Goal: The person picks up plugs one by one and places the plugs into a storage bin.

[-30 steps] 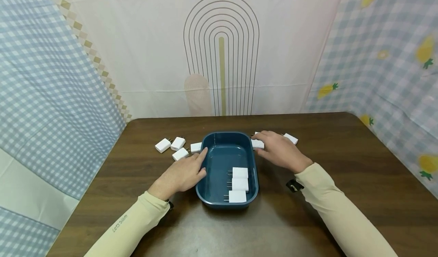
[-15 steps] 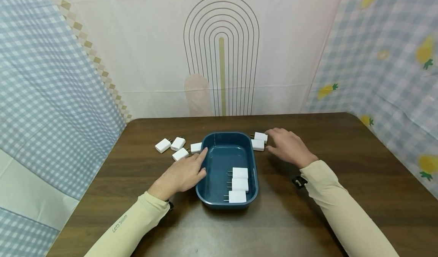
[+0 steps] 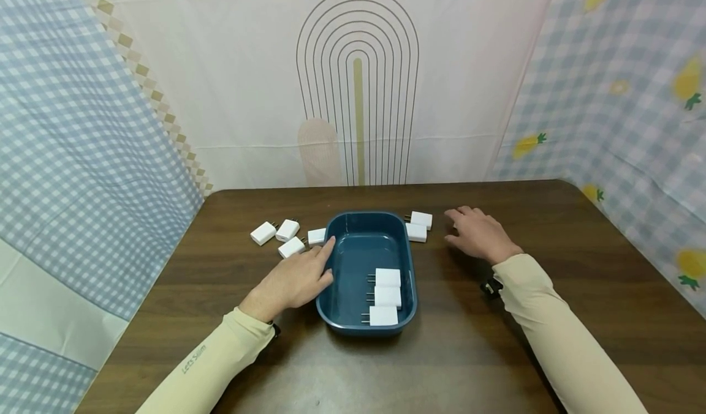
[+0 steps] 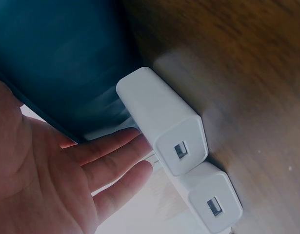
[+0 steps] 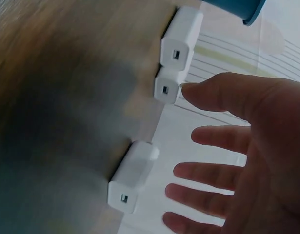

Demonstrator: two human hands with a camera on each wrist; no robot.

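My left hand (image 3: 296,277) rests at the left rim of a dark blue tray (image 3: 410,267), its index finger extended along the edge. Three white USB charger plugs (image 3: 388,278) lie in a column at the tray's near right, prongs pointing left. My right hand (image 3: 481,234) hovers above the table with fingers spread, holding nothing. Left of it, two more charger plugs (image 3: 421,220) lie side by side against the tray's right side. Another plug (image 5: 132,175) shows near its fingers in the right wrist view; in the head view the hand hides it.
Several white charger plugs (image 3: 263,233) are scattered on the brown wooden table (image 3: 220,291) left of the tray; one (image 3: 317,237) lies close to the tray wall. A patterned cloth (image 3: 248,83) hangs behind the table's far edge, with checked cloth at both sides.
My right hand has drawn away to the right from the two plugs beside the tray, uncovering them and covering the plug farther right. The left hand has stayed in place.
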